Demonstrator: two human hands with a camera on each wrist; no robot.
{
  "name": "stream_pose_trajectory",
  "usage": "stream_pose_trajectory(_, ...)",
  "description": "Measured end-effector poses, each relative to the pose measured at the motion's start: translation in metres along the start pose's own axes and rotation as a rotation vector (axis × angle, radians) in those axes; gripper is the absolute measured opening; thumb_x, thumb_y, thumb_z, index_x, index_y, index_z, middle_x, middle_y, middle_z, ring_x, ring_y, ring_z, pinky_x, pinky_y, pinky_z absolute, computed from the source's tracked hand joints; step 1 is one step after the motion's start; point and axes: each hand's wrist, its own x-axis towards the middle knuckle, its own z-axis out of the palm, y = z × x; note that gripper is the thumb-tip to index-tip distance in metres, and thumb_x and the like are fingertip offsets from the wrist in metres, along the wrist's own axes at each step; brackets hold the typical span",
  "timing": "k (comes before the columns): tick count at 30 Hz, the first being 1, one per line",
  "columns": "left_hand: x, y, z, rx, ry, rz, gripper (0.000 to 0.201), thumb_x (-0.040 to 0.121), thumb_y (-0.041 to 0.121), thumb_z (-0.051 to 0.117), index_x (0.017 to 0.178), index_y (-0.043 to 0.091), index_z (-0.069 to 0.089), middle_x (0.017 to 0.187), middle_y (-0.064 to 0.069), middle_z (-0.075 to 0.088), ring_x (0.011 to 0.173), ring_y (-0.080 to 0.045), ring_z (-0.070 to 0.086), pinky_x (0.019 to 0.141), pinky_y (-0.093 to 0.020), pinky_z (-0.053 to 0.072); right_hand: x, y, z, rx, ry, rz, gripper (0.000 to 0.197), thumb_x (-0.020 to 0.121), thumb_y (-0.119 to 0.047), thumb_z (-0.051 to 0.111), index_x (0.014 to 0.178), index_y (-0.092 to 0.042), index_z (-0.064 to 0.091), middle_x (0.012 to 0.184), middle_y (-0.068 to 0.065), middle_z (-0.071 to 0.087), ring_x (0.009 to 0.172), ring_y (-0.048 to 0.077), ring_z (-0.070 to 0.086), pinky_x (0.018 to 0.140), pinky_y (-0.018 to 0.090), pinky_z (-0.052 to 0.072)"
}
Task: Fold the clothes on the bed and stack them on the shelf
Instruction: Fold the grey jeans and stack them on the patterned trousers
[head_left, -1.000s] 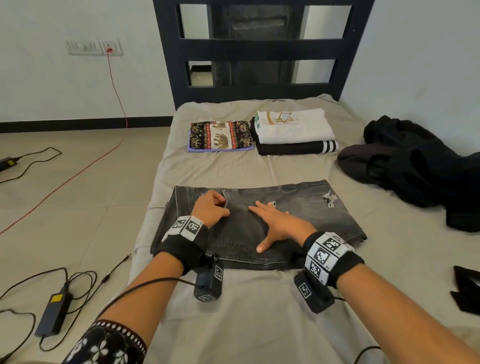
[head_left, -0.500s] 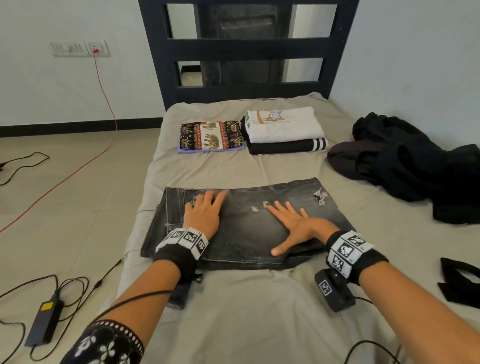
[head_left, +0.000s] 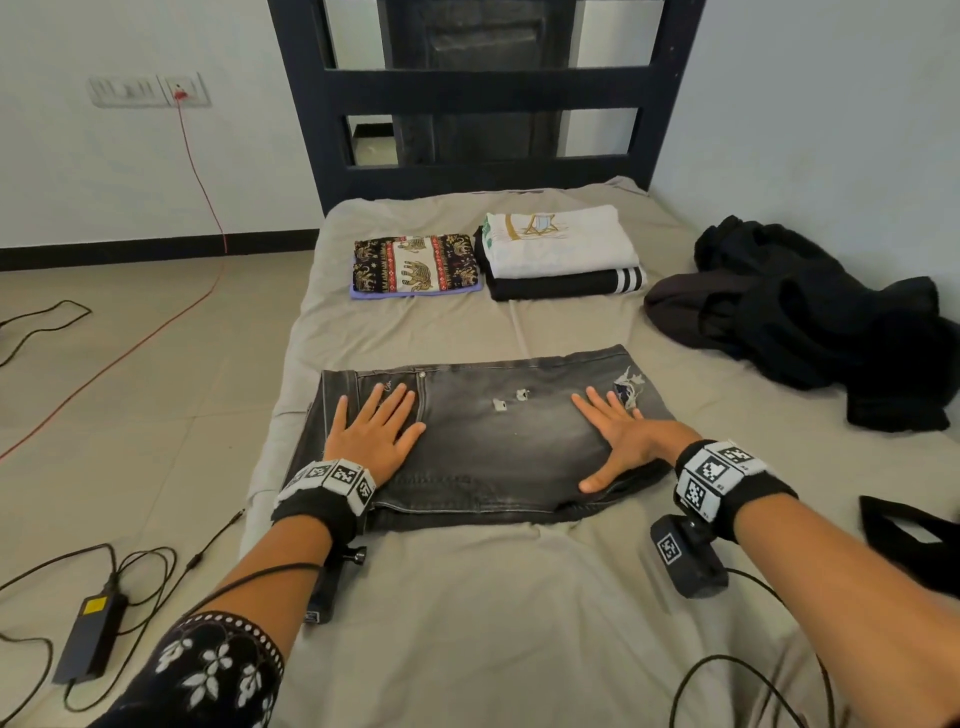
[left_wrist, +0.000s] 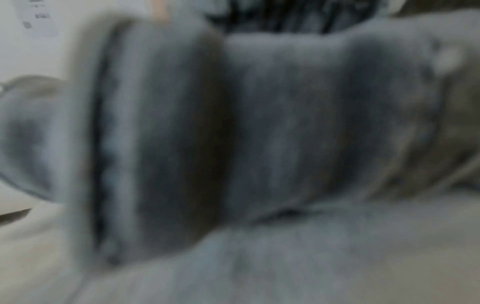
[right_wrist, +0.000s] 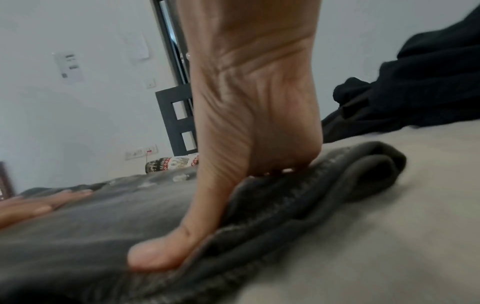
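Note:
Folded grey jeans (head_left: 498, 441) lie flat across the middle of the bed (head_left: 467, 623). My left hand (head_left: 376, 428) presses flat on their left part near the waistband, fingers spread. On their right part, beside a frayed rip, my right hand (head_left: 618, 436) lies flat with the thumb stretched toward the near edge. The right wrist view shows the palm (right_wrist: 249, 102) and thumb pressing the layered jeans (right_wrist: 285, 205). Blurred grey denim (left_wrist: 233, 123) fills the left wrist view.
At the head of the bed lie a folded elephant-print cloth (head_left: 415, 265) and a white shirt on a black striped garment (head_left: 561, 254). A heap of black clothes (head_left: 810, 317) sits at the right edge. Cables and a power brick (head_left: 91, 639) lie on the floor at left.
My left hand uncurled and slid left across the jeans, and my right hand slid right. Both now press flat and far apart.

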Motion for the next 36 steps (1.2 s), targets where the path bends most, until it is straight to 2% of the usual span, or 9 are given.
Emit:
stream_pose_trajectory(6, -0.001, -0.006, -0.011, -0.108, 0.102, -0.093, 0.080, 0.092, 0.068, 0.027, 0.155, 0.027, -0.002, 0.162, 0.008, -0.005, 0.149, -0.017, -0.007, 0.115, -0.055, -0.007, -0.002, -0.022, -0.021, -0.102, -0.064, 0.131, 0.134, 0.069, -0.038, 0.085, 0.152, -0.020, -0.018, 0.160, 0.002, -0.023, 0.149, 0.027, -0.010, 0.120, 0.049, 0.011)
stream_pose_trajectory(10, -0.013, -0.035, -0.028, -0.639, 0.271, -0.634, 0.094, 0.082, 0.065, 0.058, 0.146, 0.004, 0.027, 0.150, -0.019, 0.034, 0.136, -0.036, 0.036, 0.108, -0.050, 0.031, -0.019, -0.072, -0.025, -0.169, 0.134, 0.002, 0.076, 0.082, -0.037, 0.074, 0.143, -0.011, 0.039, 0.150, 0.010, 0.040, 0.132, 0.030, 0.044, 0.109, 0.040, 0.037)
stream_pose_trajectory(12, -0.013, -0.057, -0.020, -0.946, 0.203, -0.622, 0.077, 0.083, 0.055, 0.066, 0.143, 0.014, 0.041, 0.140, -0.017, 0.049, 0.122, -0.036, 0.051, 0.100, -0.038, 0.040, -0.028, -0.103, -0.018, -0.058, 0.225, -0.143, 0.063, 0.087, -0.046, 0.065, 0.137, -0.012, 0.046, 0.143, 0.009, 0.048, 0.126, 0.028, 0.048, 0.104, 0.039, 0.040)
stream_pose_trajectory(14, -0.016, -0.066, -0.016, -1.068, 0.080, -0.556, 0.079, 0.075, 0.059, 0.071, 0.142, 0.027, 0.043, 0.135, -0.011, 0.055, 0.113, -0.032, 0.057, 0.101, -0.034, 0.042, -0.034, -0.133, -0.008, 0.020, 0.273, -0.248, 0.070, 0.085, -0.054, 0.064, 0.138, -0.012, 0.046, 0.143, 0.009, 0.046, 0.128, 0.027, 0.046, 0.105, 0.040, 0.040)
stream_pose_trajectory(18, -0.024, -0.060, -0.029, -1.113, -0.163, -0.633, 0.057, 0.077, 0.049, 0.075, 0.107, 0.004, 0.060, 0.102, -0.011, 0.063, 0.076, -0.025, 0.059, 0.076, -0.030, 0.048, -0.033, -0.176, 0.025, 0.025, 0.288, -0.325, 0.099, 0.074, -0.057, 0.074, 0.148, -0.007, 0.030, 0.154, 0.010, 0.029, 0.142, 0.027, 0.027, 0.118, 0.041, 0.022)
stream_pose_trajectory(24, -0.006, -0.088, 0.003, -1.277, -0.199, -0.623, 0.097, 0.016, 0.059, 0.089, 0.095, 0.004, 0.073, 0.091, -0.019, 0.073, 0.090, -0.037, 0.069, 0.091, -0.050, 0.053, -0.020, -0.201, 0.079, 0.041, 0.496, -0.256, 0.116, 0.076, -0.060, 0.069, 0.155, -0.012, -0.001, 0.162, 0.013, -0.001, 0.149, 0.034, 0.000, 0.120, 0.052, 0.004)
stream_pose_trajectory(30, -0.042, -0.040, -0.092, -1.480, -0.110, -0.493, 0.042, 0.080, 0.029, 0.073, 0.112, 0.003, 0.065, 0.102, -0.019, 0.070, 0.079, -0.028, 0.067, 0.071, -0.034, 0.056, -0.025, -0.216, 0.074, 0.431, 0.849, -0.316, 0.074, 0.084, -0.031, 0.069, 0.147, -0.014, 0.035, 0.135, 0.009, 0.055, 0.122, 0.026, 0.053, 0.104, 0.038, 0.040)
stream_pose_trajectory(33, -0.047, -0.013, -0.134, -1.556, -0.104, -0.297, 0.034, 0.093, 0.046, 0.055, 0.112, 0.018, 0.061, 0.105, -0.010, 0.071, 0.090, -0.021, 0.067, 0.073, -0.031, 0.054, -0.038, -0.203, 0.058, 0.864, 0.981, -0.229, 0.034, 0.086, -0.016, 0.067, 0.119, -0.014, 0.062, 0.083, -0.008, 0.066, 0.073, 0.007, 0.062, 0.068, 0.015, 0.045)
stream_pose_trajectory(36, -0.039, 0.018, -0.151, -1.398, -0.155, -0.094, 0.053, 0.095, 0.063, 0.035, 0.118, 0.025, 0.064, 0.111, 0.004, 0.070, 0.102, -0.014, 0.064, 0.088, -0.035, 0.046, -0.046, -0.176, 0.041, 1.324, 1.023, -0.088, 0.009, 0.089, -0.014, 0.067, 0.095, -0.010, 0.063, 0.075, -0.008, 0.060, 0.075, 0.011, 0.061, 0.067, 0.012, 0.040)
